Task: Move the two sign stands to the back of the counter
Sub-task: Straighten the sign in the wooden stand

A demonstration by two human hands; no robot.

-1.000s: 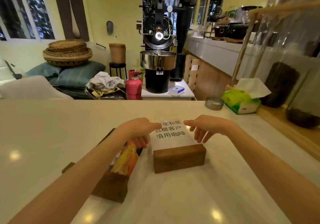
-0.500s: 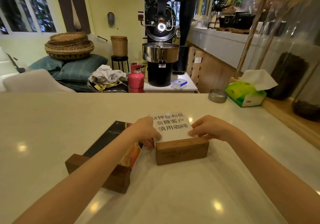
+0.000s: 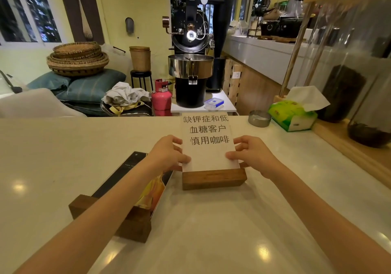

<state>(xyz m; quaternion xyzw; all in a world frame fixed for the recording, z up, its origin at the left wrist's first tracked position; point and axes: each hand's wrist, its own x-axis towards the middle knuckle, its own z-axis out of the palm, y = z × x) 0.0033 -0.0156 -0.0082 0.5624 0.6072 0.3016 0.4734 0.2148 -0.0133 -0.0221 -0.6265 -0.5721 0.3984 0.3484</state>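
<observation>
Both hands on the white sign stand (image 3: 208, 146), centre of frame. Left hand (image 3: 169, 155) grips its left edge, thumb across the front of the panel; right hand (image 3: 251, 155) grips the right edge the same way. Panel stands upright in a wooden base block (image 3: 214, 178) that sits on the pale tabletop (image 3: 63, 146). Three rows of black printed characters on the panel. Second sign stand (image 3: 135, 180), dark panel with an orange picture in a longer wooden base, sits lower left of the first, partly hidden under the left forearm, neither hand on it. Upper right on the tabletop: small metal dish (image 3: 259, 118) and green tissue pack (image 3: 293, 115), well apart from both stands.
</observation>
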